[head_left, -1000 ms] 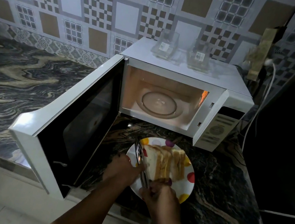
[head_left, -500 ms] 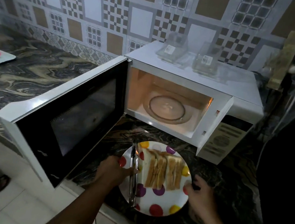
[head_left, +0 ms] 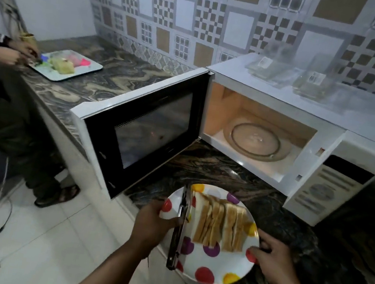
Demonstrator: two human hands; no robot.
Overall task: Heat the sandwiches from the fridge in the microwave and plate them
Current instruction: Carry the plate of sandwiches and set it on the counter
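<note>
A white plate with coloured dots [head_left: 210,267] carries a row of toasted sandwiches [head_left: 221,224] and metal tongs [head_left: 179,227] lying along its left side. My left hand [head_left: 151,225] grips the plate's left rim and the tongs. My right hand [head_left: 271,257] grips the right rim. The plate is over the counter's front edge, below the white microwave [head_left: 332,131]. Its door [head_left: 139,128] stands wide open to the left, and the glass turntable [head_left: 256,141] inside is bare.
Two clear containers [head_left: 290,72] sit on top of the microwave. At the far left of the marble counter [head_left: 95,91] another person's hands [head_left: 15,53] work over a tray [head_left: 70,67] of food. Cables lie on the tiled floor [head_left: 40,241].
My right hand left the sandwiches and took the plate's right rim. The plate has lifted toward me, and my view has swung left, showing the other person and the tray.
</note>
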